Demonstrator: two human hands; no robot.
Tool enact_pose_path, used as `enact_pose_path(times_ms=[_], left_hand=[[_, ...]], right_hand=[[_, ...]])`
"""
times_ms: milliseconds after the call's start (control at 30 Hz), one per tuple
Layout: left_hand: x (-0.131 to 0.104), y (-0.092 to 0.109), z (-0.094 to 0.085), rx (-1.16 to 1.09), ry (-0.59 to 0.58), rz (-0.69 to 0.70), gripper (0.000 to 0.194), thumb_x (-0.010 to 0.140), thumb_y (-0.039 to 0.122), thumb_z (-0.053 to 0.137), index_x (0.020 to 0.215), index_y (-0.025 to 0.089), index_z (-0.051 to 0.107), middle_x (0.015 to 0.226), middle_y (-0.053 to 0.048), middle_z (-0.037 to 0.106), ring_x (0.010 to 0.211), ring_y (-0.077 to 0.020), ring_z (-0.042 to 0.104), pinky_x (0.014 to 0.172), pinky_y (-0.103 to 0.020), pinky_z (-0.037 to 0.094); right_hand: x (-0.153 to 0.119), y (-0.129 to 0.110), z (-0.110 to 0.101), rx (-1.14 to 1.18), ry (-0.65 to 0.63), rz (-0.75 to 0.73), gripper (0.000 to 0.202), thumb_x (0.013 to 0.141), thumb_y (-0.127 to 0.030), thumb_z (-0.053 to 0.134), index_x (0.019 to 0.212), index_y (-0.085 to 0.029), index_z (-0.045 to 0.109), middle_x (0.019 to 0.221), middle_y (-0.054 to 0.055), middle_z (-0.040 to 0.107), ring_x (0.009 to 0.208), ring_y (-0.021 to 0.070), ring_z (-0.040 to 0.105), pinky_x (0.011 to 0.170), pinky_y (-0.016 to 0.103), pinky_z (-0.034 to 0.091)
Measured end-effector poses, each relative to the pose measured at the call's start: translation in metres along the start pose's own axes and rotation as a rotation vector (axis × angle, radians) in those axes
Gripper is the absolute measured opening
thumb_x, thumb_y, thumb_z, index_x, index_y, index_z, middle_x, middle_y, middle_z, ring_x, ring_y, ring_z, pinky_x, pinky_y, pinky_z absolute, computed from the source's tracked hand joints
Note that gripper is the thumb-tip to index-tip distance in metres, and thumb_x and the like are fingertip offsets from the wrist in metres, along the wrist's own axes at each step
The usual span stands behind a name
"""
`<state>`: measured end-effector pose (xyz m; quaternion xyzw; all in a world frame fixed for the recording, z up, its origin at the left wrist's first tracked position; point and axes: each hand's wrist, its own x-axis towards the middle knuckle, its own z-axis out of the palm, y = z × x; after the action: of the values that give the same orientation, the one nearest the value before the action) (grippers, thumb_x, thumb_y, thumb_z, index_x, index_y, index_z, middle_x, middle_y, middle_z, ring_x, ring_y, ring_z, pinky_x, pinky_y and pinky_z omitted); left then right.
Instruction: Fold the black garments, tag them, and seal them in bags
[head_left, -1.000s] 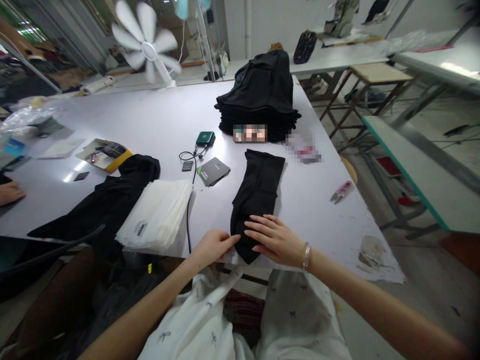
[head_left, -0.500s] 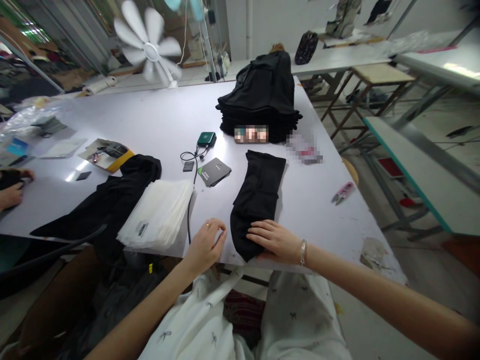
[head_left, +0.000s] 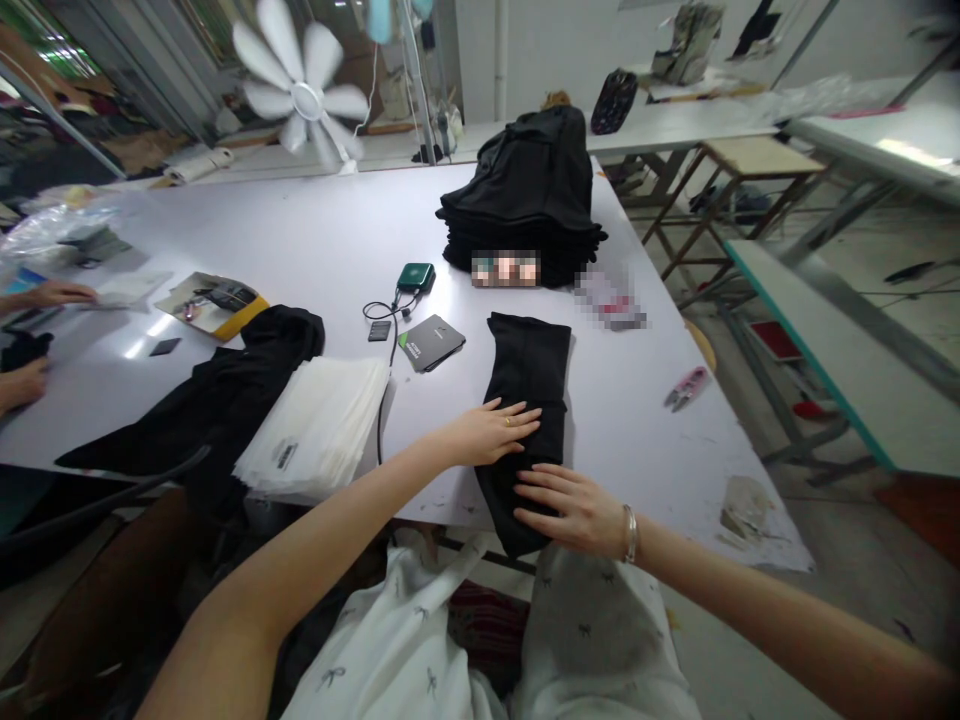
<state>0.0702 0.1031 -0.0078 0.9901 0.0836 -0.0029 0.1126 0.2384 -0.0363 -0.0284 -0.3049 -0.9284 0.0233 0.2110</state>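
Observation:
A folded black garment (head_left: 529, 360) lies lengthwise on the white table, its near end reaching over the front edge. My left hand (head_left: 491, 432), with a ring on one finger, rests flat across the garment's middle, fingers stretched to the right. Just below it, my right hand (head_left: 574, 508) lies flat on the lower part, its fingers spread and pointing left. Neither hand grips the cloth. Left of the garment sits a stack of white translucent bags (head_left: 319, 425) with a barcode label on top.
A tall pile of black garments (head_left: 534, 170) stands at the back. Pink thread snips (head_left: 685, 388) lie to the right. A dark card sleeve (head_left: 432, 343), a green power bank (head_left: 416, 278) with a cable and another black garment (head_left: 217, 385) are leftward. Another person's hands (head_left: 56, 293) show at far left.
My left hand has moved from the table onto the garment and opened flat. The garment has shifted toward me, its near end now past the edge. The other person's hand has reached farther in.

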Motion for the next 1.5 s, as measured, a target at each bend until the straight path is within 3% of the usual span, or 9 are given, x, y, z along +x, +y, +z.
enact_pose_path(times_ms=[200, 467, 533, 667, 833, 1200, 1300, 1400, 1500], left_hand=[[0.002, -0.005, 0.019, 0.038, 0.034, -0.03, 0.05, 0.087, 0.029, 0.039, 0.134, 0.027, 0.021, 0.141, -0.002, 0.023, 0.13, -0.013, 0.019, 0.104, -0.033, 0.021], [-0.042, 0.028, -0.009, -0.073, 0.124, -0.005, 0.04, 0.082, 0.012, 0.036, 0.119, 0.021, 0.046, 0.13, -0.003, 0.044, 0.124, -0.0162, 0.031, 0.103, -0.035, 0.023], [-0.052, 0.036, -0.01, -0.139, 0.127, -0.091, 0.031, 0.082, 0.016, 0.037, 0.108, 0.021, 0.054, 0.112, -0.003, 0.057, 0.11, -0.016, 0.045, 0.095, -0.032, 0.032], [-0.052, 0.041, 0.001, -0.18, 0.237, -0.536, 0.028, 0.085, 0.036, 0.039, 0.079, 0.016, 0.058, 0.081, -0.005, 0.06, 0.083, -0.0172, 0.052, 0.076, -0.029, 0.039], [-0.04, 0.032, 0.012, -0.459, -0.01, -0.77, 0.048, 0.076, 0.057, 0.042, 0.053, 0.016, 0.053, 0.047, 0.002, 0.046, 0.048, -0.0118, 0.043, 0.048, -0.023, 0.026], [-0.055, 0.02, -0.01, -0.651, -0.229, -0.783, 0.044, 0.075, 0.051, 0.042, 0.056, 0.015, 0.058, 0.051, 0.0, 0.058, 0.046, -0.0113, 0.048, 0.047, -0.022, 0.029], [-0.047, 0.012, -0.016, -0.592, -0.165, -0.778, 0.053, 0.075, 0.06, 0.038, 0.057, 0.015, 0.059, 0.053, -0.001, 0.059, 0.048, -0.0122, 0.051, 0.048, -0.022, 0.031], [-0.026, -0.006, -0.02, -0.548, -0.037, -0.825, 0.058, 0.076, 0.063, 0.032, 0.062, 0.014, 0.061, 0.057, -0.003, 0.062, 0.049, -0.0121, 0.054, 0.05, -0.022, 0.034], [-0.001, -0.025, -0.019, -0.546, -0.05, -0.855, 0.056, 0.075, 0.061, 0.036, 0.063, 0.013, 0.061, 0.057, -0.004, 0.062, 0.045, -0.0113, 0.052, 0.048, -0.022, 0.036]], right_hand=[[-0.012, -0.008, -0.003, 0.028, -0.036, 0.056, 0.028, 0.084, -0.02, 0.041, 0.107, -0.019, 0.057, 0.108, 0.01, 0.061, 0.11, 0.019, 0.049, 0.087, 0.034, 0.043], [-0.012, 0.007, -0.018, 0.183, -0.035, 0.086, 0.05, 0.082, -0.049, 0.044, 0.116, -0.013, 0.05, 0.109, 0.014, 0.056, 0.11, 0.0246, 0.044, 0.089, 0.04, 0.04], [-0.016, 0.011, -0.019, 0.266, 0.007, 0.135, 0.042, 0.085, -0.042, 0.041, 0.112, -0.011, 0.05, 0.103, 0.014, 0.057, 0.105, 0.0215, 0.046, 0.087, 0.036, 0.042], [-0.021, 0.013, -0.018, 0.202, 0.072, 0.231, 0.021, 0.085, -0.016, 0.04, 0.101, -0.013, 0.054, 0.093, 0.01, 0.06, 0.095, 0.0183, 0.049, 0.081, 0.033, 0.043], [-0.022, 0.014, -0.016, 0.0, -0.005, 0.267, 0.022, 0.084, -0.015, 0.043, 0.101, -0.015, 0.056, 0.099, 0.008, 0.06, 0.094, 0.0205, 0.046, 0.08, 0.036, 0.04], [-0.024, 0.019, -0.011, -0.067, -0.064, 0.261, 0.013, 0.084, -0.018, 0.046, 0.087, -0.019, 0.059, 0.084, 0.004, 0.061, 0.078, 0.0167, 0.045, 0.068, 0.031, 0.034], [-0.019, 0.02, -0.018, -0.015, -0.023, 0.256, 0.013, 0.084, -0.023, 0.048, 0.088, -0.02, 0.059, 0.085, 0.005, 0.06, 0.078, 0.0166, 0.046, 0.069, 0.03, 0.035], [-0.013, 0.033, -0.026, 0.022, 0.099, 0.416, 0.015, 0.085, -0.027, 0.046, 0.083, -0.018, 0.057, 0.079, 0.005, 0.059, 0.074, 0.0157, 0.048, 0.069, 0.029, 0.036], [0.001, 0.062, -0.029, 0.002, 0.173, 0.734, 0.023, 0.086, -0.034, 0.043, 0.076, -0.017, 0.055, 0.071, 0.004, 0.058, 0.067, 0.0153, 0.05, 0.065, 0.027, 0.037]])
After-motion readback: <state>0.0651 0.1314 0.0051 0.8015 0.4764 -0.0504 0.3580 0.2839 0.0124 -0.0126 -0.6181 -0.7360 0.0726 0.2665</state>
